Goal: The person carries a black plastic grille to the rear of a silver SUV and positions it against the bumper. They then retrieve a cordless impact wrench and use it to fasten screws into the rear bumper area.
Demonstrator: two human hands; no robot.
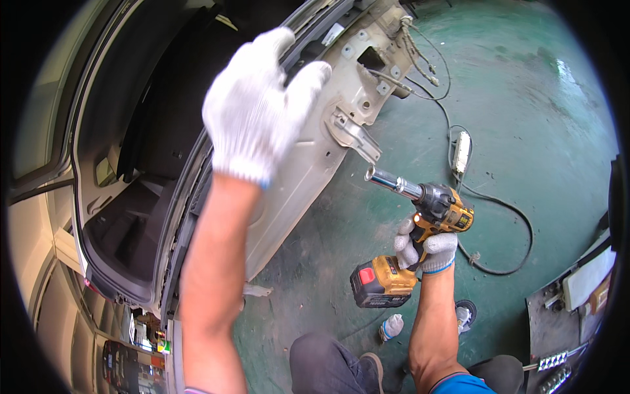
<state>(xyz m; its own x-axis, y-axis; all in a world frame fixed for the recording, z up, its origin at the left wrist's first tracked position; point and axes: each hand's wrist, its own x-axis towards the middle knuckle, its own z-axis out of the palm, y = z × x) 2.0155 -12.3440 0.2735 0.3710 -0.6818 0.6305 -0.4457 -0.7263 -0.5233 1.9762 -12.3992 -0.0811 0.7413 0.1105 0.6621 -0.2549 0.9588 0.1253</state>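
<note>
My left hand (252,108), in a white knit glove, is raised over the rear edge of a car body. Its fingers are stretched and the thumb stands apart, with nothing held. In my right hand (438,251), also gloved, is a yellow and black cordless impact wrench (454,211). A long silver socket (395,183) on its nose points up and left, toward the car. Its battery (384,282) hangs below the grip. The socket tip is apart from a metal bracket (355,135) on the bare pale rear panel (307,167).
Loose wires (420,56) hang from the panel's far end. A black cable (530,243) and a white power strip (462,152) lie on the green floor (525,118). At the lower right stands a metal tool cart (545,335). A small whitish object (392,326) is near my feet.
</note>
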